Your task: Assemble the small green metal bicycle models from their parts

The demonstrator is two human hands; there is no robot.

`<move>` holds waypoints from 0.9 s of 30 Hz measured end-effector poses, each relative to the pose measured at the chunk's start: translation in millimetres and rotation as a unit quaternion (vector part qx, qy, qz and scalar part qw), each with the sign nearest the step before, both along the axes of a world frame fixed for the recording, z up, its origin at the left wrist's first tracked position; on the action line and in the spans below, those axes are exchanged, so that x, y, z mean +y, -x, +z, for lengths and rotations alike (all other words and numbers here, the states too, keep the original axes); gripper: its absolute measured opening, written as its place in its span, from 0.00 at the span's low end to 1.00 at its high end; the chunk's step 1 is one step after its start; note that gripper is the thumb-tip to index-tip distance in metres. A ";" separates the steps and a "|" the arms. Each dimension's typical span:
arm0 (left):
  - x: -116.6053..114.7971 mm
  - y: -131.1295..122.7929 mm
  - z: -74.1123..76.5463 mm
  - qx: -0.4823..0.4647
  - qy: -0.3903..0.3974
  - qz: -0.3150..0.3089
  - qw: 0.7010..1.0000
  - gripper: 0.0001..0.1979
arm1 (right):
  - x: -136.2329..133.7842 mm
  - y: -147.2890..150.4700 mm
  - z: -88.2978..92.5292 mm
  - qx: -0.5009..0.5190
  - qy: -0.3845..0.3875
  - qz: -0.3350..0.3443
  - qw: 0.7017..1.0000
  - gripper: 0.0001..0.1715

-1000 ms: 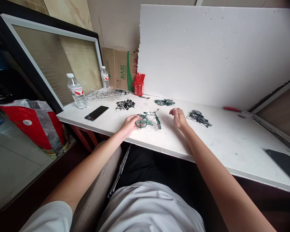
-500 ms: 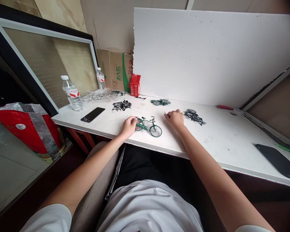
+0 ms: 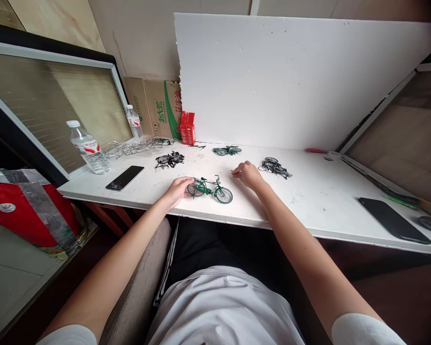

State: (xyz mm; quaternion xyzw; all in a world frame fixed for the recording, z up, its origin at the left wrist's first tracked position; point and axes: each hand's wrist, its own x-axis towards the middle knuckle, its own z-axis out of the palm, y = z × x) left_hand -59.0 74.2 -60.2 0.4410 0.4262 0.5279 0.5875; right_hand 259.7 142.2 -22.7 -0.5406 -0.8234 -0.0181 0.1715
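Observation:
A small green model bicycle stands upright near the front edge of the white table. My left hand is closed on its rear wheel, with the thumb hidden in part. To the right of the front wheel, my right hand rests low over the table, its fingertips pinched together. A tiny thing seems to show at those fingertips, too small to name. Just beyond the right hand lies a cluster of black model bicycle parts. Another dark cluster lies to the left, and a folded-looking green model bicycle lies farther back.
On the left are a phone, a water bottle, a second bottle and thin part frames. A red box stands before a white board. A dark flat device lies right.
The whole view has turned a little to the right. My left fingers look slightly straighter at the rear wheel. The bicycle and my right hand have barely moved on the table.

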 end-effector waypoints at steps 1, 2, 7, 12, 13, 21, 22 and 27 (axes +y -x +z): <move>-0.4 -0.3 0.0 0.005 0.000 0.001 1.000 0.16 | -2.8 0.0 0.7 -0.007 0.012 -0.005 1.000 0.18; -0.6 -0.5 -0.3 0.009 -0.001 0.003 1.000 0.17 | -5.3 0.2 1.1 -0.011 0.019 -0.010 1.000 0.18; -0.5 -0.5 -2.3 0.026 -0.007 0.016 1.000 0.18 | -14.6 3.3 1.2 -0.018 0.017 -0.016 1.000 0.15; -3.5 -0.3 1.2 -0.016 -0.014 -0.015 1.000 0.16 | -30.1 7.1 -0.1 -0.026 0.006 0.022 0.999 0.15; -4.0 -0.5 2.0 -0.022 -0.016 -0.022 0.999 0.16 | -34.9 6.7 -0.6 -0.030 0.002 0.040 0.999 0.16; -5.1 -1.8 3.9 -0.023 -0.012 0.002 1.000 0.17 | -70.8 -4.6 -5.4 -0.057 -0.052 0.134 0.988 0.17; -5.3 -2.0 4.1 -0.023 -0.011 0.005 1.000 0.17 | -72.6 -5.3 -5.7 -0.052 -0.058 0.141 0.987 0.18; -5.5 -1.4 3.3 -0.025 -0.013 0.011 1.000 0.18 | -74.3 -5.1 -7.3 -0.051 -0.074 0.183 0.979 0.20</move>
